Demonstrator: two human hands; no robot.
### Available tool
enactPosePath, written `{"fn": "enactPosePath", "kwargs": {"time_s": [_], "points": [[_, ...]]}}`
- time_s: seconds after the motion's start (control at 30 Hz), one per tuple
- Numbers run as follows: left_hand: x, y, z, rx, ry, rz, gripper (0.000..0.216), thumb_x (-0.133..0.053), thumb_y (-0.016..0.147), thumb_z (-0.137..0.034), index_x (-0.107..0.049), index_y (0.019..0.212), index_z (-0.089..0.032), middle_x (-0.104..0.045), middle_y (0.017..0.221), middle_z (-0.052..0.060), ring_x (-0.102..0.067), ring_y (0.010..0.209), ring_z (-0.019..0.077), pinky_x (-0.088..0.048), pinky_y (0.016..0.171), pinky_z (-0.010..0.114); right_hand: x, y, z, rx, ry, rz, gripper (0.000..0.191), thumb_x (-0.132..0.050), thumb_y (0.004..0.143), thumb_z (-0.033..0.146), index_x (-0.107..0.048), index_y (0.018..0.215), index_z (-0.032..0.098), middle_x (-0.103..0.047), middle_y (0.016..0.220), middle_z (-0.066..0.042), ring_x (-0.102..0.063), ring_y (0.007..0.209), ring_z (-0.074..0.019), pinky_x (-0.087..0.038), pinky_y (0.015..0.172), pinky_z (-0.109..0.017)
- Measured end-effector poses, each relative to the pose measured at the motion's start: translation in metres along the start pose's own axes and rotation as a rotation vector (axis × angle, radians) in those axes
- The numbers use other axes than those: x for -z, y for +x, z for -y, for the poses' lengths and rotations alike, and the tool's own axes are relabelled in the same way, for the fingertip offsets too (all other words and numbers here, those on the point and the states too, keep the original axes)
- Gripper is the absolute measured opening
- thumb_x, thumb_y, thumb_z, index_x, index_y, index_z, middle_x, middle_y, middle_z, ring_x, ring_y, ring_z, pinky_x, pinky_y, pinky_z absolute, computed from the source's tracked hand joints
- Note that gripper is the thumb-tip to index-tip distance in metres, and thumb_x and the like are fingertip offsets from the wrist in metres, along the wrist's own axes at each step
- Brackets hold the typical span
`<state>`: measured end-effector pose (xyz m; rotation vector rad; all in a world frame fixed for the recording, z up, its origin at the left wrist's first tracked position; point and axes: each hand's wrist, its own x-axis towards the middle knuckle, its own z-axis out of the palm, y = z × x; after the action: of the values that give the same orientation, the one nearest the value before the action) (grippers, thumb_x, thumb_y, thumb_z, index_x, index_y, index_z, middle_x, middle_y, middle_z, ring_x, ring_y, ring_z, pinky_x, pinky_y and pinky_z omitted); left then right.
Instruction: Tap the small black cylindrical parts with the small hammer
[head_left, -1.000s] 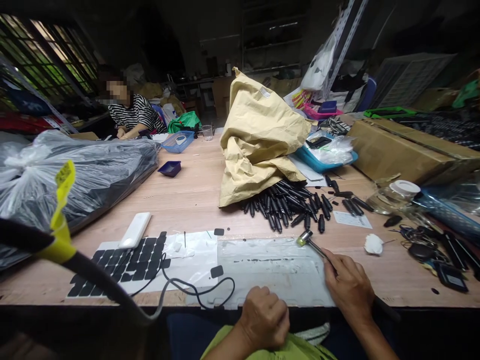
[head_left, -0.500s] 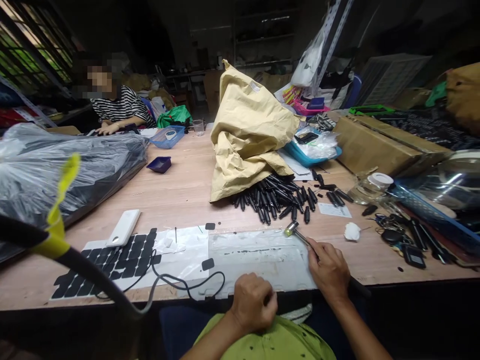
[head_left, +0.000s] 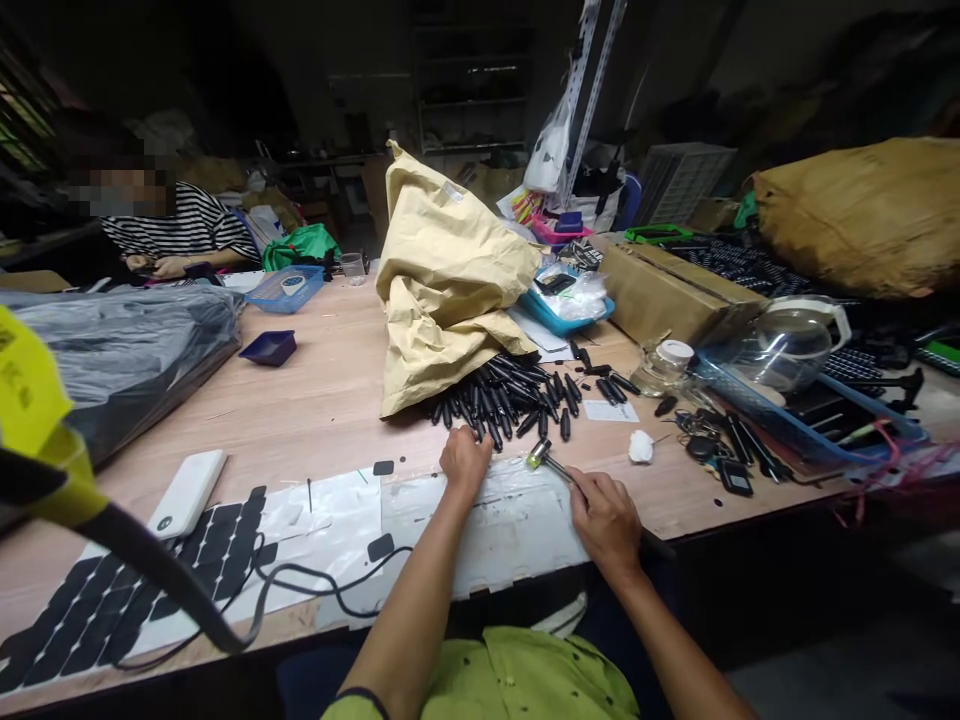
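Observation:
My right hand (head_left: 606, 515) is wrapped around the handle of a small hammer (head_left: 556, 466). Its head, with a yellowish face, rests at the back edge of a grey-white board (head_left: 495, 535). At the near edge of a heap of black, tapered, pen-like pieces (head_left: 504, 392) is my left hand (head_left: 465, 465), its fingers curled in. What those fingers hold, if anything, is hidden by the hand. The heap spills from the mouth of a large tan paper sack (head_left: 446, 290).
At left lie a white power bank (head_left: 187, 492), a sheet of black stickers (head_left: 202, 560), a cable (head_left: 330, 568) and a big plastic-wrapped bundle (head_left: 150, 350). Keys (head_left: 694, 425), a jar (head_left: 664, 365) and a blue basket (head_left: 847, 405) stand right. A co-worker (head_left: 180, 225) sits far left.
My left hand has gone from near my lap forward to the black pieces. My right hand still grips the hammer. The view has swung to the right.

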<state>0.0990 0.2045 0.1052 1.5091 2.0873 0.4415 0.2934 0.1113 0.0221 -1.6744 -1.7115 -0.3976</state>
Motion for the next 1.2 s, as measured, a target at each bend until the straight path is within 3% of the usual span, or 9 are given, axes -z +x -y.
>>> {"fn": "enactPosePath", "kwargs": {"time_s": [0.27,0.5,0.73,0.9,1.07,1.2], "points": [[0.011,-0.019,0.034,-0.131,0.063,0.04,0.012,-0.059,0.091,-0.027,-0.068,0.097,-0.021,-0.07,0.109,0.008,-0.066,0.099,0.0242,-0.044,0.074,0.03,0.0,0.001,0.001,-0.048,0.016,0.042,0.032,-0.048,0.092,0.018,-0.075,0.107,0.024,-0.066,0.083,-0.007,-0.054,0.078,-0.0209,-0.042,0.073,-0.033],[0.005,-0.041,0.07,-0.317,-0.002,0.027,0.009,-0.064,0.087,-0.021,-0.07,0.092,-0.025,-0.069,0.098,0.001,-0.065,0.094,0.0186,-0.044,0.074,0.027,-0.001,0.004,0.002,-0.076,0.002,0.058,0.032,-0.047,0.092,0.018,-0.076,0.106,0.024,-0.066,0.083,-0.007,-0.053,0.077,-0.0213,-0.042,0.073,-0.034],[0.003,-0.037,0.067,-0.317,0.006,0.048,0.014,-0.067,0.086,-0.025,-0.073,0.098,-0.028,-0.07,0.101,-0.001,-0.066,0.095,0.0176,-0.043,0.071,0.026,0.01,0.01,0.003,-0.166,0.181,0.142,0.033,-0.047,0.092,0.022,-0.075,0.11,0.025,-0.069,0.087,-0.007,-0.059,0.082,-0.022,-0.047,0.074,-0.034],[0.009,-0.035,0.067,-0.38,0.004,0.086,0.016,-0.067,0.085,-0.023,-0.073,0.098,-0.029,-0.07,0.102,-0.002,-0.065,0.092,0.017,-0.044,0.073,0.027,0.026,0.01,0.03,-0.206,0.461,0.153,0.035,-0.043,0.097,0.028,-0.071,0.118,0.025,-0.073,0.107,-0.008,-0.066,0.101,-0.022,-0.053,0.087,-0.035],[0.014,-0.027,0.067,-0.449,0.024,0.149,0.016,-0.069,0.081,-0.023,-0.074,0.095,-0.028,-0.07,0.1,-0.001,-0.063,0.096,0.019,-0.043,0.079,0.029,0.026,0.008,0.057,-0.157,0.525,0.274,0.034,-0.045,0.095,0.025,-0.074,0.113,0.026,-0.075,0.1,-0.006,-0.07,0.096,-0.0202,-0.056,0.085,-0.032],[0.011,-0.022,0.068,-0.507,0.029,0.15,0.015,-0.071,0.08,-0.023,-0.075,0.094,-0.027,-0.07,0.096,0.001,-0.061,0.102,0.0222,-0.04,0.089,0.035,0.027,0.007,0.066,-0.132,0.515,0.284,0.036,-0.043,0.095,0.023,-0.073,0.115,0.027,-0.075,0.1,-0.005,-0.07,0.096,-0.0194,-0.056,0.084,-0.031]]}}
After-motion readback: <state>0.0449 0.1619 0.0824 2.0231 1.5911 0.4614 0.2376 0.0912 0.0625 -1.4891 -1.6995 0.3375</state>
